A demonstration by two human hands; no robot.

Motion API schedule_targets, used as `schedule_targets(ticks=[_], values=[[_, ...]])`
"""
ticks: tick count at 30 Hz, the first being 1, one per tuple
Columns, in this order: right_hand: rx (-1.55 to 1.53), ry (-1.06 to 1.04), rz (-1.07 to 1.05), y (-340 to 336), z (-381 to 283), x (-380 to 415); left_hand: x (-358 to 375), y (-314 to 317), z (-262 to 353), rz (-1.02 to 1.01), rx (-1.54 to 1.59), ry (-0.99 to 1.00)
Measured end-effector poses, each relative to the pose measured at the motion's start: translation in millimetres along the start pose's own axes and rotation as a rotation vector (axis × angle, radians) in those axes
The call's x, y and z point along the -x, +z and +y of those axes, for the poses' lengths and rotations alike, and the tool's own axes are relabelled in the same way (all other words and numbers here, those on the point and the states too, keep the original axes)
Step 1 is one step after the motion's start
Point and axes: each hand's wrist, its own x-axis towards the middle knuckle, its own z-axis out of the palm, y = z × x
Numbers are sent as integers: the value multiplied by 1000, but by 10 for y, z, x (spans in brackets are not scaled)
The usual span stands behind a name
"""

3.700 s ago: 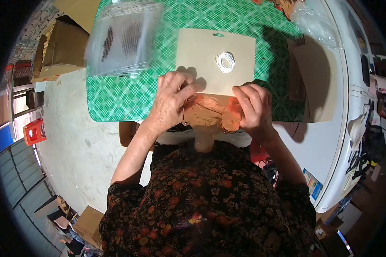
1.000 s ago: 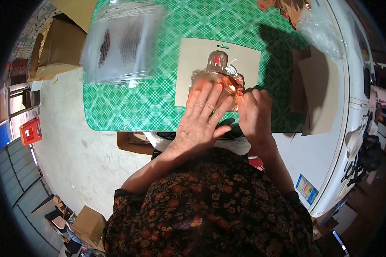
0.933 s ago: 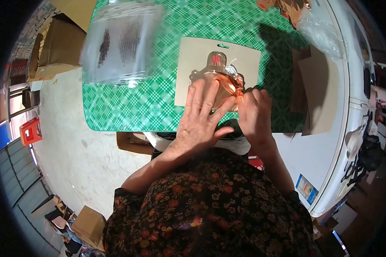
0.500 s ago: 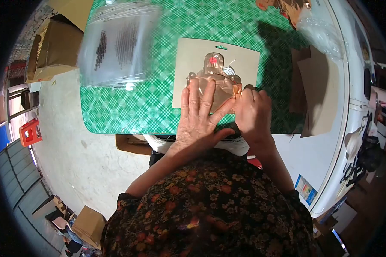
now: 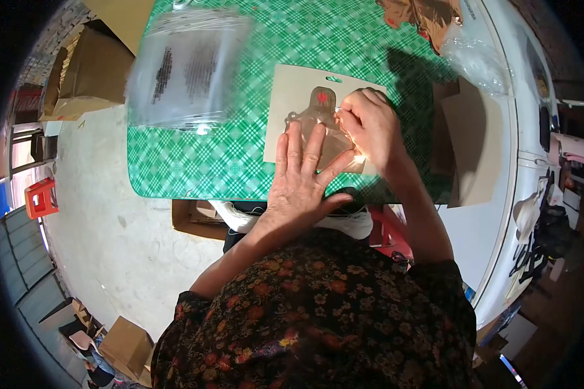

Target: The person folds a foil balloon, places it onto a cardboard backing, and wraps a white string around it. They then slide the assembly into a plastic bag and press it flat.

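Note:
A flat, shiny copper-coloured foil balloon [image 5: 323, 98] with a red mark on its upper tab lies on a beige card [image 5: 291, 83], which has a hanging slot at its top edge. My left hand [image 5: 300, 170] is flat on the lower part of the foil, fingers spread, pressing it against the card. At the foil's right edge, my right hand [image 5: 373, 129] is closed, thumb and forefinger pinching the foil near the upper tab. The foil under my left palm and behind my right fingers is hidden.
A stack of clear printed plastic bags [image 5: 191, 71] lies left on the green checked table [image 5: 240, 155]. Crumpled copper foil [image 5: 435, 23] and clear plastic film [image 5: 477, 55] are at the upper right. Brown card sheets [image 5: 470, 142] lie at the right edge. A carton [image 5: 91, 71] stands left.
My right hand has moved up along the foil's right edge, from its lower right side to near the upper tab. My left hand stays flat on the foil.

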Motion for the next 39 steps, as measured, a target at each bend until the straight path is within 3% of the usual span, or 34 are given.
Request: schedule_targets(ticks=[7, 10, 13, 14, 18, 20, 30, 39], values=[[244, 25, 81, -197, 315, 28, 5, 4, -18, 15, 20, 17], [500, 90, 33, -282, 406, 32, 8, 7, -16, 11, 9, 15], [905, 151, 209, -421, 324, -63, 2, 1, -13, -10, -2, 5], [873, 97, 234, -479, 200, -70, 4, 12, -18, -6, -6, 5], [244, 13, 60, -311, -184, 23, 1, 30, -3, -8, -28, -1], [138, -175, 4, -179, -255, 32, -2, 43, -2, -13, -34, -3], [563, 26, -32, 52, -489, 217, 13, 131, -37, 43, 10, 0], [260, -15, -96, 11, -300, 136, 17, 141, -49, 79, 31, 12]])
